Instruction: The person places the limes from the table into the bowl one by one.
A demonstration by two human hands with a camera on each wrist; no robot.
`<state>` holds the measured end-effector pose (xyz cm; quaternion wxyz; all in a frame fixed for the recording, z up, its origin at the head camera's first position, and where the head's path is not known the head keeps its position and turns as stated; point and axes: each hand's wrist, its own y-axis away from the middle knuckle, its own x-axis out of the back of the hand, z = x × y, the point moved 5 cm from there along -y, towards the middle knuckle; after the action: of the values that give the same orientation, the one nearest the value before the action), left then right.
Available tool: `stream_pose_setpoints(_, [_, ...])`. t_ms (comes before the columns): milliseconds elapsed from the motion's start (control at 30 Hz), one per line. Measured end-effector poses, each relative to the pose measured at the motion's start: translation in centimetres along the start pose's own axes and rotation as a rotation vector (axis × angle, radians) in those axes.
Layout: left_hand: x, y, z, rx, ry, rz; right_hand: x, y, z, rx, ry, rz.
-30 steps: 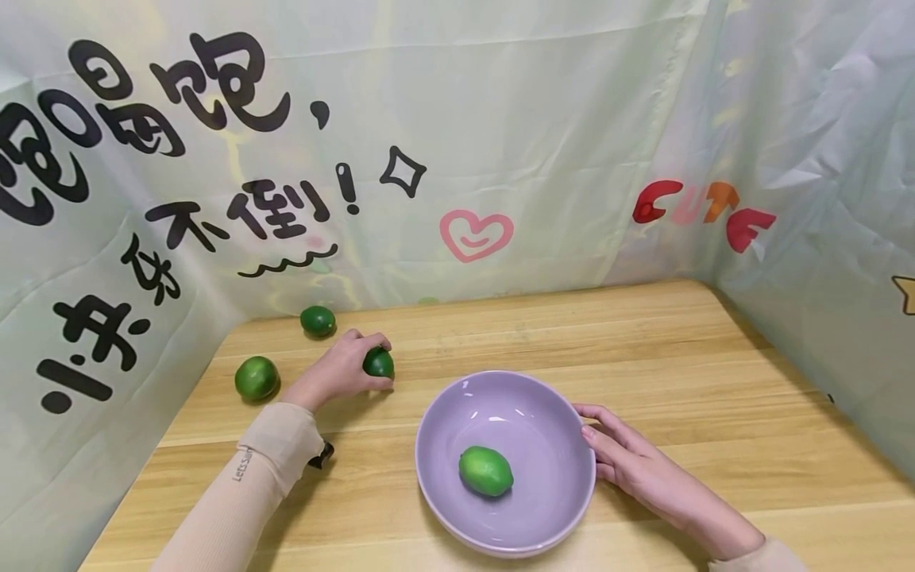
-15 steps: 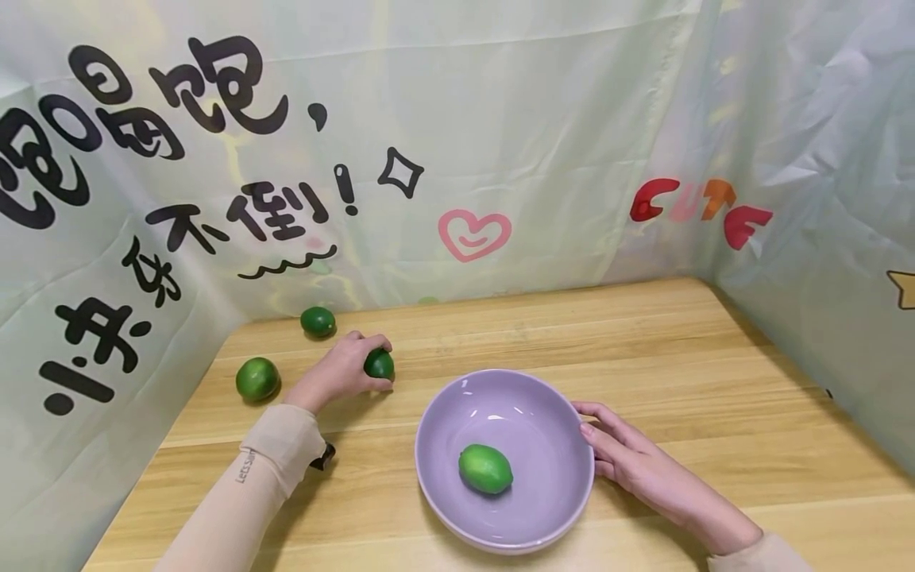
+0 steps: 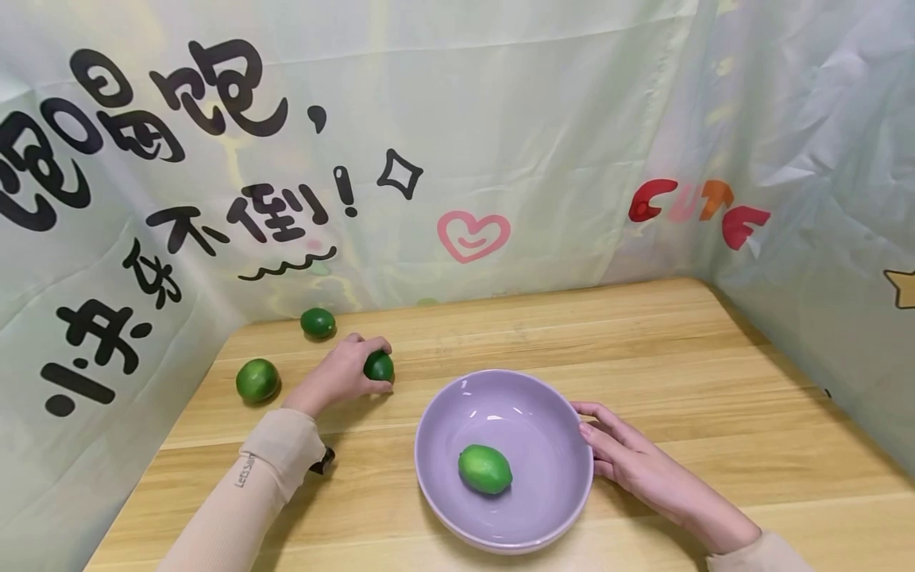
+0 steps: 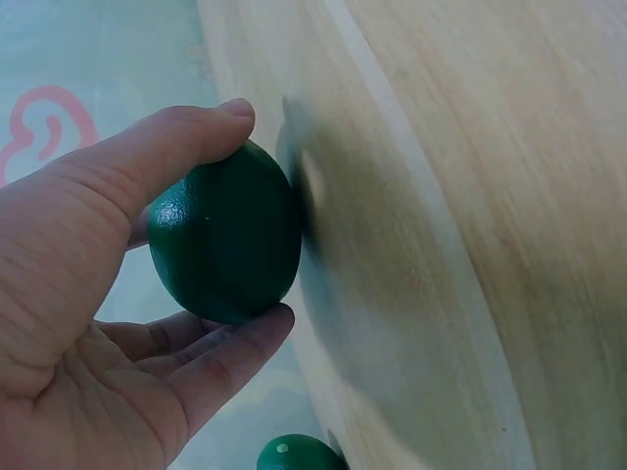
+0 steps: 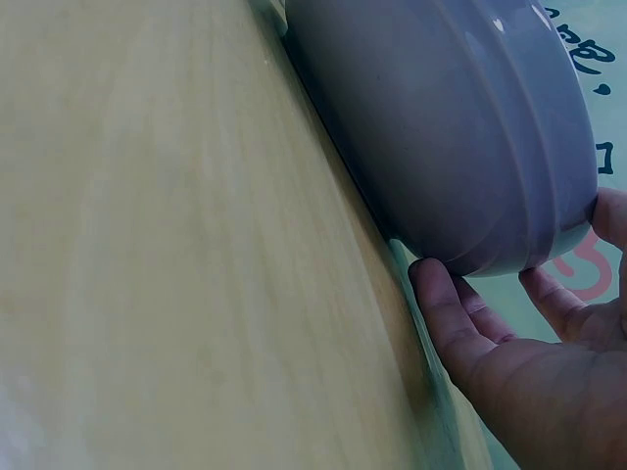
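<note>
My left hand (image 3: 343,371) grips a dark green lime (image 3: 379,366) between thumb and fingers; in the left wrist view this lime (image 4: 230,235) sits close against the table, with its shadow beside it. My right hand (image 3: 636,458) rests against the right side of a lilac bowl (image 3: 550,453), its fingers fairly straight. The right wrist view has the fingertips touching the bowl's outer wall (image 5: 431,127) and the thumb near its rim. Inside the bowl lies a bright green lime (image 3: 485,469).
Left of my left hand is a round green lime (image 3: 257,380). Another dark lime (image 3: 318,322) lies near the back edge of the wooden table (image 3: 715,397). A printed cloth curtain (image 3: 536,119) encloses the back and sides.
Both hands, the bowl and the limes keep their places. Only the head view has shifted very slightly.
</note>
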<state>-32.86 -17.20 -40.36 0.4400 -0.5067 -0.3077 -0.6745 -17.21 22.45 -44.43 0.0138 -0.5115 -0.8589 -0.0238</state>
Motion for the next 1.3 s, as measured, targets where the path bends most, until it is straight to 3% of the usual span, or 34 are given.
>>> stream_pose_setpoints(1300, [0.55,-0.07,0.32,-0.014,0.041,0.045,-0.12,-0.07,-0.21,0.005,-0.007,-0.035])
